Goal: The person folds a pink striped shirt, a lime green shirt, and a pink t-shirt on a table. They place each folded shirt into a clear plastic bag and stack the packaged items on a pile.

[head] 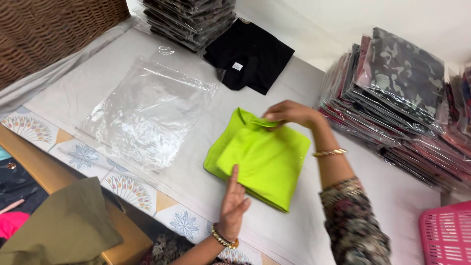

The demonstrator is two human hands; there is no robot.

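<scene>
While the left hand (232, 201) presses flat, fingers together, on the folded lime-green garment (260, 159) on the table (382, 196), the right hand (289, 114) pinches its far edge; the fold probably needs squared corners. The clear bag (147, 113) lies beyond the left fingertips.

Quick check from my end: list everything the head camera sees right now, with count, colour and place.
folded garment: one, lime green, table centre
clear bag: one, see-through, left of it
black garment: one, far centre
bagged dark stack: one, far edge
bagged patterned stacks: several, red and camouflage, right
wicker basket: one, brown, far left
plastic basket: one, pink, near right
olive cloth: one, near left
left hand: flat on garment's near edge
right hand: pinching garment's far edge
</scene>
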